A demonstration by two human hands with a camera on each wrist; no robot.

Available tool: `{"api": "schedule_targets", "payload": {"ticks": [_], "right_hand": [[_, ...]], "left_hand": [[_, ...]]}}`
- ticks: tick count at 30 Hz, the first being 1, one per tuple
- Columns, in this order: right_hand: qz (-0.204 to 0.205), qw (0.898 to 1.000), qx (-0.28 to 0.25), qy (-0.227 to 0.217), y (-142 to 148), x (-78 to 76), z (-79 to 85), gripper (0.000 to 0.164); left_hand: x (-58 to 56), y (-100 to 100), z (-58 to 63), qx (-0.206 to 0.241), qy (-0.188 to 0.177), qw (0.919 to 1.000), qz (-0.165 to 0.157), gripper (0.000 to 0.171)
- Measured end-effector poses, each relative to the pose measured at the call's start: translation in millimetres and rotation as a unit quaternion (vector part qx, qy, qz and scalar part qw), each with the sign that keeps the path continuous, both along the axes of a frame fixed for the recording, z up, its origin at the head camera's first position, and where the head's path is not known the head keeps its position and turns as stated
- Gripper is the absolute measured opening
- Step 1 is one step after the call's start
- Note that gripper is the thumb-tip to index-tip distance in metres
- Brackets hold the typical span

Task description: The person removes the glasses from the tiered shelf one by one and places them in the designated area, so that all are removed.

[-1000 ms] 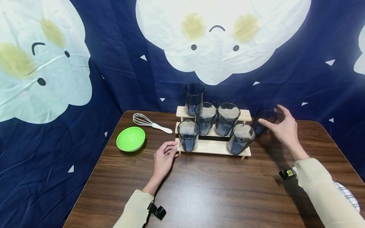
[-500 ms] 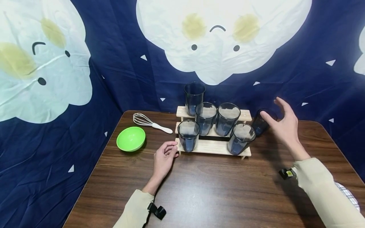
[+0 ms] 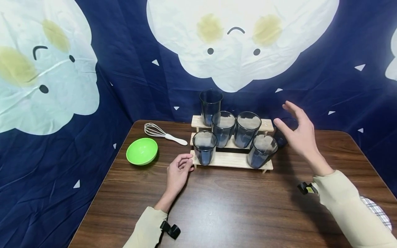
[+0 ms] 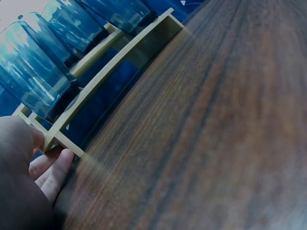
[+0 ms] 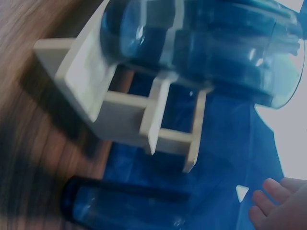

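Observation:
A three-tier wooden rack (image 3: 231, 160) bears several dark tinted glasses. My left hand (image 3: 178, 175) pinches the left end of its lowest tier; in the left wrist view, thumb and fingers close round the rack's end piece (image 4: 69, 143). On the bottom tier stand a left glass (image 3: 205, 151) and a right glass (image 3: 260, 155). Two glasses share the middle tier, and one glass (image 3: 211, 105) is at the top left. My right hand (image 3: 299, 136) is raised with spread fingers, holding nothing. Beneath it, a further glass (image 5: 127, 203) stands on the table to the rack's right, partly hidden in the head view.
A green bowl (image 3: 141, 151) and a white whisk (image 3: 170, 137) lie left of the rack. A checked cloth or plate (image 3: 376, 212) shows at the right edge, partly under the sleeve. A dark blue curtain (image 3: 130, 69) hangs behind the wooden table (image 3: 232, 203).
My right hand has let go of the glass beside the rack, risen above it and shifted left towards the rack. The left hand stays at the rack's end.

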State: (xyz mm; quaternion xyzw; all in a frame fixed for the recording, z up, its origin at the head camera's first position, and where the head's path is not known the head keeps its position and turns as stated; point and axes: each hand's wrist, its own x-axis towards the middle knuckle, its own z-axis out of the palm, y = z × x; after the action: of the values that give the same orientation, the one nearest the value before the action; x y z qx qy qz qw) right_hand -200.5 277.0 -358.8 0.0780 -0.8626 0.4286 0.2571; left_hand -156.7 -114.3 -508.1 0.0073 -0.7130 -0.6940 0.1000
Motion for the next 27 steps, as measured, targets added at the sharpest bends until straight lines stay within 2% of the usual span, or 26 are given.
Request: {"api": "schedule_targets", "payload": {"ticks": [9, 18, 27], "right_hand": [[0.050, 0.998, 0.023, -0.022, -18, 4.7, 12.3, 0.073], [0.097, 0.994, 0.042, -0.038, -36, 2.7, 22.0, 0.088], [0.112, 0.987, 0.075, -0.090, -49, -1.1, 28.1, 0.096]], "left_hand": [[-0.9, -1, -2.1, -0.003, 0.005, 1.0000, -0.001, 0.015], [-0.9, 0, -0.7, -0.002, -0.002, 1.0000, 0.001, 0.015], [-0.1, 0, 0.5, 0.003, 0.000, 1.0000, 0.002, 0.014]]}}
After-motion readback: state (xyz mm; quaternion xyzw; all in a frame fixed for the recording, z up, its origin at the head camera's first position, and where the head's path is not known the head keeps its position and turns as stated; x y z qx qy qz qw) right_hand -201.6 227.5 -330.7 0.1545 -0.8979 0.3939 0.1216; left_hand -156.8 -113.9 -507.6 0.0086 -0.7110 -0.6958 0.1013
